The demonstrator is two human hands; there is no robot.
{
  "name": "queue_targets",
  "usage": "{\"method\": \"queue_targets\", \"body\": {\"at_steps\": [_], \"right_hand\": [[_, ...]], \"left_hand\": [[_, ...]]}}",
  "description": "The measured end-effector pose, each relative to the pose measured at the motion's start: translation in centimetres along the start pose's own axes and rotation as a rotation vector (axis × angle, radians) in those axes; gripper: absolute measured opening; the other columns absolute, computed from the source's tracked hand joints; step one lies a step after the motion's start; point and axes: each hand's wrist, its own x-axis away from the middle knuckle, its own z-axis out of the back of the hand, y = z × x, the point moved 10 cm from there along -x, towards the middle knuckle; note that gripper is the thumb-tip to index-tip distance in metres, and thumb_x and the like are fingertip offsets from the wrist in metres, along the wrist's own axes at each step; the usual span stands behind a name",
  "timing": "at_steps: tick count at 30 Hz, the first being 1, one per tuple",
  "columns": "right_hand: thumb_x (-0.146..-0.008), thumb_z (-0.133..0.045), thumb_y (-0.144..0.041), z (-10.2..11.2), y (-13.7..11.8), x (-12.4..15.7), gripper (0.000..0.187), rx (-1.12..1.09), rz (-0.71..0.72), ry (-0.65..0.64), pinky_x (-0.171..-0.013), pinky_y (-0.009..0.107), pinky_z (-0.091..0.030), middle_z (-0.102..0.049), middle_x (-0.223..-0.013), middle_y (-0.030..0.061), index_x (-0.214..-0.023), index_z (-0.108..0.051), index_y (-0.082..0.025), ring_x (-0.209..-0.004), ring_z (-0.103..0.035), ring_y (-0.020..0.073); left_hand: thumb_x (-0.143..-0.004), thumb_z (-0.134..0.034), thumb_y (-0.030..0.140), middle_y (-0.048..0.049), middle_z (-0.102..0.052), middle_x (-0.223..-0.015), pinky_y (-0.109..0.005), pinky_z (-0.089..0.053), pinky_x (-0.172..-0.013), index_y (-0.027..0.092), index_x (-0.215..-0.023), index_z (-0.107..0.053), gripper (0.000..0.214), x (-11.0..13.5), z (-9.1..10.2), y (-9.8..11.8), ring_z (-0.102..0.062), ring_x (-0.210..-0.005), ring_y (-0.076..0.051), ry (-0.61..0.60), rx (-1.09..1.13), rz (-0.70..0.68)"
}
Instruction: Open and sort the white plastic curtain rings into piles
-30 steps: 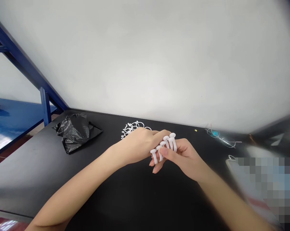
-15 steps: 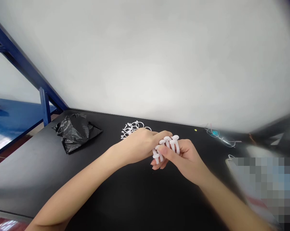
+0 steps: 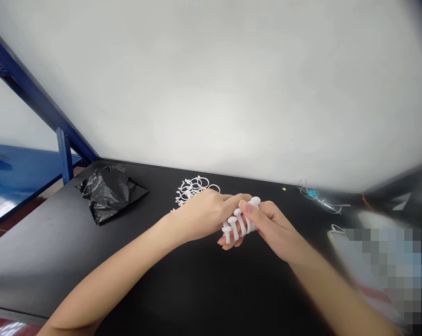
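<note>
Several white plastic shower curtain rings [image 3: 235,228] with knobbed ends stand in a row between my two hands. They look looped around the fingers of my left hand [image 3: 206,210], whose back faces up and whose fingertips show below the rings. My right hand [image 3: 274,228] is closed on the right end of the row, its thumb pressed against the rings near the top. Just behind my left hand, a loose pile of more white rings [image 3: 193,187] lies on the black table [image 3: 211,294], partly hidden by that hand.
A crumpled black plastic bag [image 3: 109,193] lies on the table at the left. Eyeglasses [image 3: 321,201] rest near the wall on the right, beside a small yellow bit [image 3: 284,189]. A pale, partly blurred-out object [image 3: 354,261] sits at the right. Blue metal framing [image 3: 64,154] stands at the left.
The rings in my hands have shifted into a more even row, and my right thumb has moved up and right along them. My left hand has barely moved.
</note>
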Motion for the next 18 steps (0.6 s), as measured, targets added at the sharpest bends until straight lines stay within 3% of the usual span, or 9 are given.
{"method": "queue_targets", "body": {"at_steps": [4,11,18], "right_hand": [[-0.100,-0.042,-0.045,0.0,-0.2,0.0,0.053,0.033,-0.012,-0.010,-0.061,0.021,-0.056,-0.077,-0.077,0.0100,-0.077,-0.077,-0.012,-0.074,-0.075,0.0173],[-0.102,-0.032,-0.047,-0.3,-0.7,0.7,0.057,0.001,-0.011,-0.065,-0.064,0.026,-0.057,-0.077,-0.090,0.0121,-0.094,-0.077,-0.012,-0.082,-0.074,0.0199],[-0.101,-0.040,-0.042,-0.1,-1.2,0.3,0.054,-0.030,0.030,0.008,-0.077,0.035,-0.060,-0.075,-0.079,0.0083,-0.071,-0.074,-0.013,-0.079,-0.073,0.0212]], "left_hand": [[-0.090,-0.041,0.011,0.0035,-0.060,-0.060,-0.021,-0.036,-0.047,0.011,-0.113,-0.054,0.026,0.1,0.1,-0.1,-0.048,-0.046,-0.010,0.054,-0.008,-0.019],[-0.091,-0.041,0.010,0.0057,-0.057,-0.056,-0.017,-0.036,-0.046,0.013,-0.111,-0.055,0.025,0.2,0.3,-0.4,-0.047,-0.045,-0.007,0.068,0.178,-0.016],[-0.090,-0.041,0.012,0.0031,-0.063,-0.068,-0.018,-0.035,-0.047,0.015,-0.113,-0.053,0.026,0.3,0.5,-0.4,-0.051,-0.050,-0.007,0.154,0.095,-0.031]]}}
